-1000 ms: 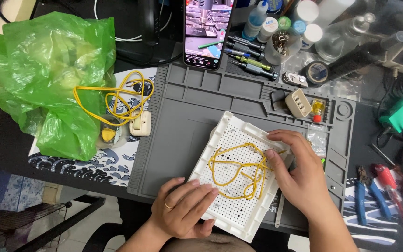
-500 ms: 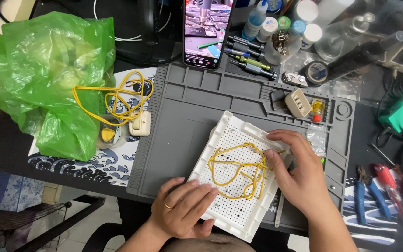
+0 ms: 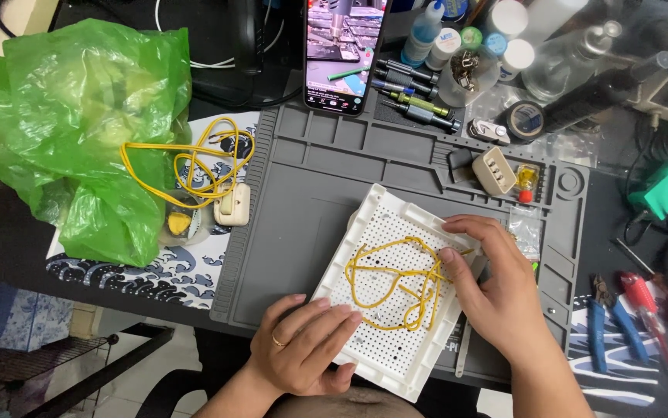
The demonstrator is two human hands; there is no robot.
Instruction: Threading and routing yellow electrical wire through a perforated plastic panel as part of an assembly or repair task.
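Note:
A white perforated square board [image 3: 384, 232] lies tilted on a grey silicone work mat [image 3: 303, 186]. Thin yellow wire [image 3: 388, 275] is looped across the board's face. My left hand [image 3: 303, 348], wearing a ring, rests flat on the board's near left corner and holds it down. My right hand [image 3: 492, 290] sits at the board's right edge, its fingertips pinched on the yellow wire.
A green plastic bag [image 3: 78, 124] lies at the left beside a coil of yellow wire [image 3: 194, 166] and a small beige plug [image 3: 232, 207]. A phone [image 3: 343, 46] stands at the back. Bottles, screwdrivers, tape and a beige block [image 3: 495, 170] crowd the back right. Blue and red pliers [image 3: 620, 317] lie right.

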